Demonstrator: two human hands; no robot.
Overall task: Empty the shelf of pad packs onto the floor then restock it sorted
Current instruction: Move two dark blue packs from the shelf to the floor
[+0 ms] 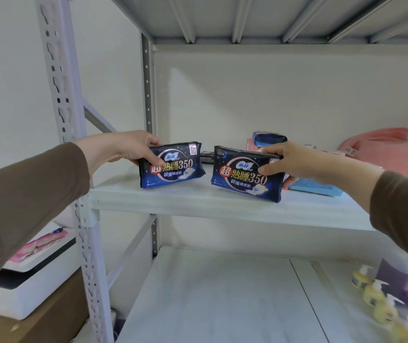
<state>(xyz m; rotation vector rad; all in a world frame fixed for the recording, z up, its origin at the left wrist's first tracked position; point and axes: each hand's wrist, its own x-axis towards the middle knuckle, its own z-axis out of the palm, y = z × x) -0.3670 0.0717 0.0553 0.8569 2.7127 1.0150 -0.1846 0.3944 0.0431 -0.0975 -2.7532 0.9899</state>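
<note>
Two dark blue pad packs printed "350" stand on the white shelf board (173, 199). My left hand (126, 148) grips the left dark blue pack (173, 169) by its upper left corner. My right hand (294, 160) grips the right dark blue pack (242, 179) at its upper right edge. Behind them lie a small black pack (206, 157), a blue pack (269, 139) on top of a pink one, a light blue pack (314, 188) and large pink packs (383, 147) at the right.
White perforated steel uprights (60, 95) frame the shelf unit at the left. The lower shelf (210, 293) carries yellow bottles (376, 303) and a purple pack at the right. A white box with a pink pack on it sits on a cardboard box (49, 323) at the lower left.
</note>
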